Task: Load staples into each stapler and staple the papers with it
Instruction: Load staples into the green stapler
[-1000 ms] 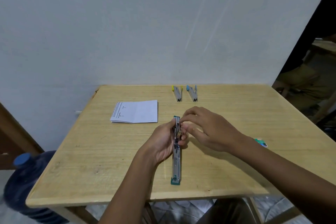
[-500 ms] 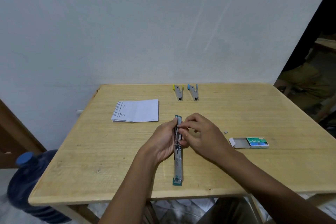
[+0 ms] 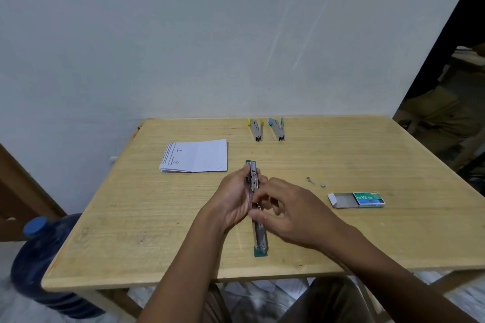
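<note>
A green stapler (image 3: 259,237) lies swung fully open, flat on the wooden table (image 3: 157,231), pointing away from me. My left hand (image 3: 233,198) grips its middle from the left. My right hand (image 3: 290,214) pinches at the metal staple channel from the right; whether staples are between the fingertips is hidden. A yellow stapler (image 3: 256,129) and a blue stapler (image 3: 277,128) lie side by side near the far edge. The folded white papers (image 3: 195,156) rest at the left of centre. A green staple box (image 3: 358,200) lies slid open at the right.
Two small loose staple bits (image 3: 316,182) lie between the hands and the box. A blue water bottle (image 3: 39,265) stands on the floor at the table's left. A dark doorway with furniture is at the right.
My right hand has slid toward me along the stapler's channel, from its far end to its middle. The left hand keeps its grip. The staple box came into view from behind my right arm.
</note>
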`<state>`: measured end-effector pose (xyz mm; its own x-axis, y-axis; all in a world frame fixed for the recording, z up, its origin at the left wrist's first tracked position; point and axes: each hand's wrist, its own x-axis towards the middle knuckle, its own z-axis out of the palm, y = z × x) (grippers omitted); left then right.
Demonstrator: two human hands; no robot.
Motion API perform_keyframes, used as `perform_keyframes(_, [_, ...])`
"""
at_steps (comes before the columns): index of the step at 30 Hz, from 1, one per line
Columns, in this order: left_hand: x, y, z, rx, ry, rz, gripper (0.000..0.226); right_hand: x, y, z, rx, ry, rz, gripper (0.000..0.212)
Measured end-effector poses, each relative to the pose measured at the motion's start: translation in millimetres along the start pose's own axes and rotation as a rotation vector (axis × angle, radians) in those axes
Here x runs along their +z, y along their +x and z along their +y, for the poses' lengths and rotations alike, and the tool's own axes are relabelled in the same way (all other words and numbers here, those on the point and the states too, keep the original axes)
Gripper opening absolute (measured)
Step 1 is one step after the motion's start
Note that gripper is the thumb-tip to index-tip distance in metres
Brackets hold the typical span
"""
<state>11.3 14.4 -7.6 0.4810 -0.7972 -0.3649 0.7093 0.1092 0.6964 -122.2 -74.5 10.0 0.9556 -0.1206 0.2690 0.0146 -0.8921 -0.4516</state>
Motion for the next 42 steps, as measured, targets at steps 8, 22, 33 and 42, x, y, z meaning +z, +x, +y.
perform_keyframes(8, [-0.7, 4.3, 0.4, 0.037, -0.176, 0.084, 0.034, -10.5, -9.4, -7.3, 0.010, -0.003, -0.375, 0.065])
perform_keyframes(22, [2.0, 1.2, -2.0, 0.094, -0.031, 0.050, 0.034, -17.6, -1.5, 11.2, 0.014, 0.516, 0.275, 0.018])
perform_keyframes(33, [6.1, -11.1, -3.2, 0.140, 0.195, -0.148, 0.048, -0.5, 35.9, 9.7, 0.473, 0.954, 0.090, 0.042])
perform_keyframes(42, [9.0, -10.9, -3.2, 0.141, 0.114, -0.144, 0.048, 3.1, 39.0, 2.6, 0.477, 0.985, 0.214, 0.029])
